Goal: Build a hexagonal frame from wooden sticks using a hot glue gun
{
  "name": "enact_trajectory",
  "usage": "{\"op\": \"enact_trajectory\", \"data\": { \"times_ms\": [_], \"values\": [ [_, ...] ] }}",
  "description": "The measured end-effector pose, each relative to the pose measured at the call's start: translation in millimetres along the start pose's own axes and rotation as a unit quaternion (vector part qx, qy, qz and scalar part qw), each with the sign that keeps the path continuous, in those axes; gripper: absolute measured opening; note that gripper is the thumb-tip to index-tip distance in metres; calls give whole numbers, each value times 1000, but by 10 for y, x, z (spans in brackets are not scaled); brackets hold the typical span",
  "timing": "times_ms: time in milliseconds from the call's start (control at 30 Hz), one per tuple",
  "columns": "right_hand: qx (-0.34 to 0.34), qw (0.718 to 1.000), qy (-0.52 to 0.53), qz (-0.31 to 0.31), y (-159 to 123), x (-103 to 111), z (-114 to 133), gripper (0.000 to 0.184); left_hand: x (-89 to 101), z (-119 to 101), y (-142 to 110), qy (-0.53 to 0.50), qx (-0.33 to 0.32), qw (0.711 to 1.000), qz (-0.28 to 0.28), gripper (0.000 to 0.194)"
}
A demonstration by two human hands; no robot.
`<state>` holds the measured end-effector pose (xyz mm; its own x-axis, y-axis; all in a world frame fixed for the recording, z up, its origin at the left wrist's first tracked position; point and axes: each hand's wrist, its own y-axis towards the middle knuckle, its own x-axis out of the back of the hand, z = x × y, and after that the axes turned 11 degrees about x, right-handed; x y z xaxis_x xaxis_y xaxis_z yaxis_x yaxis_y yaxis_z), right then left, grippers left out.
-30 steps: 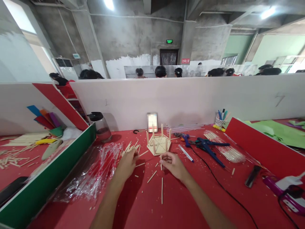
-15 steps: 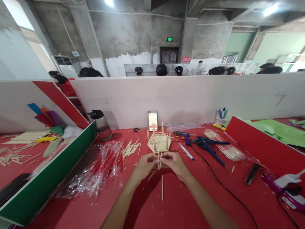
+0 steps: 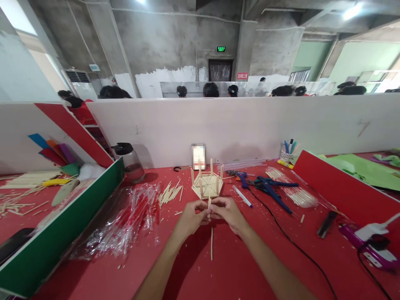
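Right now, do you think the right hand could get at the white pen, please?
Probably yes: the pen lies close by on its right, with nothing seen between them. The right hand's fingers are at a stick, though, and would likely have to let go first.

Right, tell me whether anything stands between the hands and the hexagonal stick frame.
Nothing visible does, save the thin wooden piece that the left hand and right hand pinch before the hexagonal stick frame.
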<state>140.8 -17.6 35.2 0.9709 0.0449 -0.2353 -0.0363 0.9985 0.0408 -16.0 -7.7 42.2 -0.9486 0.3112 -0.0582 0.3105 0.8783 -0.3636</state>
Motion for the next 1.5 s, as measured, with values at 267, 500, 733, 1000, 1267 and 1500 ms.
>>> {"op": "enact_trajectory", "data": {
  "times_ms": [267, 500, 733, 1000, 1267, 1500],
  "values": [
    [13, 1000, -17, -2, 8, -11, 11, 43, 17, 3, 2, 31, 13, 999, 3, 33],
    [25, 999, -25, 1, 8, -10, 26, 45, -27, 52, 30, 9, 32, 999, 2, 41],
    [42, 998, -53, 15, 22, 7, -18, 42, -10, 126, 85, 29, 15, 999, 17, 39],
    [101, 990, -99, 15, 36, -4, -60, 36, 14, 186, 133, 52, 8, 999, 16, 44],
    [134, 979, -152, 39, 13, -21, -56, 30, 16, 169, 128, 32, 16, 999, 18, 46],
    [201, 926, -318, 27, 16, 183, 178, 23, 18, 78, 76, 18, 29, 999, 9, 48]
  ]
}}
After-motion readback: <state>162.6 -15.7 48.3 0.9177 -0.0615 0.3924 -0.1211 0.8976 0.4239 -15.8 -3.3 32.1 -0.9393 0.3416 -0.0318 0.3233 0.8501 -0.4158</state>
